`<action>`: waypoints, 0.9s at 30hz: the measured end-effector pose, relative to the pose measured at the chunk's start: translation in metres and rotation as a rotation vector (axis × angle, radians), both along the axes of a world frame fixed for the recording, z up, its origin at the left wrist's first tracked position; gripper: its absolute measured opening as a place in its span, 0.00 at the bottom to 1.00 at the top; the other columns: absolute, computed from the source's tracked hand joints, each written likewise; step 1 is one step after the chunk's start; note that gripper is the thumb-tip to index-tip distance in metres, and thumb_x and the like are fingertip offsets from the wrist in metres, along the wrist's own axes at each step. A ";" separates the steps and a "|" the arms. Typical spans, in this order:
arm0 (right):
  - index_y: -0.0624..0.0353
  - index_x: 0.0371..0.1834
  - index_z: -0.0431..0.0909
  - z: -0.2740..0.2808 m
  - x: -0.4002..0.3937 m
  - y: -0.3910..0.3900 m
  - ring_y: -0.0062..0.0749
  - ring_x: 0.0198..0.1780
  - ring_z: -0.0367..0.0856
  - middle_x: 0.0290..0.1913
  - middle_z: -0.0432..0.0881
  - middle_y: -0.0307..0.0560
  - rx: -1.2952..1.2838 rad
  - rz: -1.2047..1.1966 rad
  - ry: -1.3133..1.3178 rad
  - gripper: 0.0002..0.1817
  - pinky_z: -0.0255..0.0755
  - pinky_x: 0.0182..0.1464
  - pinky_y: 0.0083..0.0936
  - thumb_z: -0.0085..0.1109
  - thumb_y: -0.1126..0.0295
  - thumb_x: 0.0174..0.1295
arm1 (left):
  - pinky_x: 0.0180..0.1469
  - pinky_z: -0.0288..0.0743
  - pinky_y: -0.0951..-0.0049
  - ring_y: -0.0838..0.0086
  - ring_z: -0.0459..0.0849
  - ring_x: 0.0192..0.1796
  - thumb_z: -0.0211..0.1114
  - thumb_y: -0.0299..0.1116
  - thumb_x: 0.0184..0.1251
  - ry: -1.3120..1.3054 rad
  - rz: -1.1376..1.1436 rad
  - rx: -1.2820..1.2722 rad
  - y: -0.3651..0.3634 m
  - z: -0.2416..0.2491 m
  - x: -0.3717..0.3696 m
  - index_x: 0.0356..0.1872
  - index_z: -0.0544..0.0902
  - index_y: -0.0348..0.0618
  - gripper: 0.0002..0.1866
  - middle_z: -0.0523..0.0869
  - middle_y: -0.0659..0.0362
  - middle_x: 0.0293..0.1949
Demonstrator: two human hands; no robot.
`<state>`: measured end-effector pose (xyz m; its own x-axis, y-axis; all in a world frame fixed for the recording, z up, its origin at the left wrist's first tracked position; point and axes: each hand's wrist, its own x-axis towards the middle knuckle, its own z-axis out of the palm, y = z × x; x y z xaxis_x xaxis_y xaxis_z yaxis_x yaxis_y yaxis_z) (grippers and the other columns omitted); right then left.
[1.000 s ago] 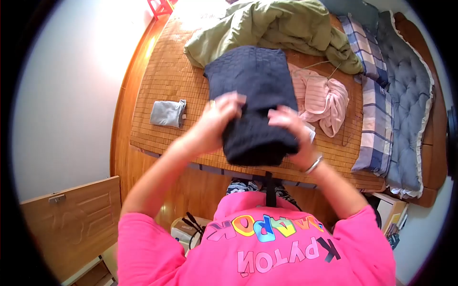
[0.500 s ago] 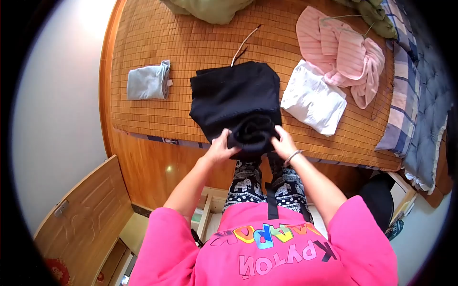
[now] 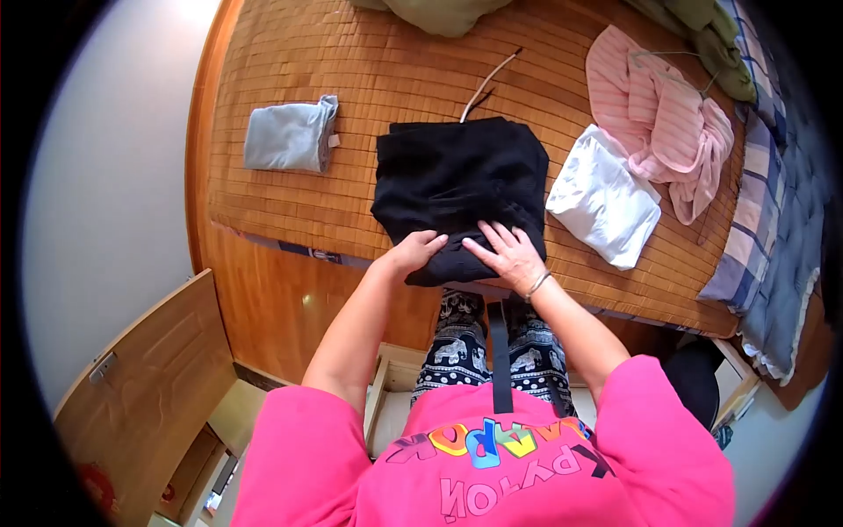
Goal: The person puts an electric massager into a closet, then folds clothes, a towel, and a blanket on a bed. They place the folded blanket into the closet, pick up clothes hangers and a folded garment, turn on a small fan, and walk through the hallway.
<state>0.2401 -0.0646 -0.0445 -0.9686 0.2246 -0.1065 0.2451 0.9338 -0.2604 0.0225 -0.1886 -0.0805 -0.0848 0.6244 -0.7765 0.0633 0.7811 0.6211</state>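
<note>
A folded black garment (image 3: 461,171) lies at the near edge of the bed, with a pale cord (image 3: 487,85) reaching out beyond its far side. My left hand (image 3: 416,252) rests on its near left corner, fingers and thumb pointing inward across the cloth; some fingers are hard to make out. Spread over the near right part of the same garment is my right hand (image 3: 511,255), flat, with a bracelet at the wrist. To the right lies a folded white cloth (image 3: 604,198). A folded light grey-blue garment (image 3: 288,136) sits to the left.
A brown woven mat (image 3: 351,66) covers the bed. Pink striped fabric (image 3: 659,123) lies heaped at the right, near a plaid cloth (image 3: 751,206). Olive green fabric (image 3: 448,13) sits at the far edge. A wooden door panel (image 3: 149,351) stands open at lower left.
The bunched, rolled near end of the black garment now lies flat on the fold. My right hand has moved from gripping its side to lying spread on top. The view has shifted slightly.
</note>
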 end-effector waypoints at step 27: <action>0.61 0.66 0.66 -0.054 -0.071 0.114 0.57 0.72 0.53 0.68 0.63 0.61 -0.387 -0.328 0.072 0.49 0.45 0.73 0.47 0.49 0.29 0.52 | 0.68 0.64 0.57 0.60 0.71 0.63 0.75 0.60 0.45 -0.614 1.422 0.095 0.091 0.011 0.082 0.61 0.70 0.38 0.47 0.75 0.51 0.59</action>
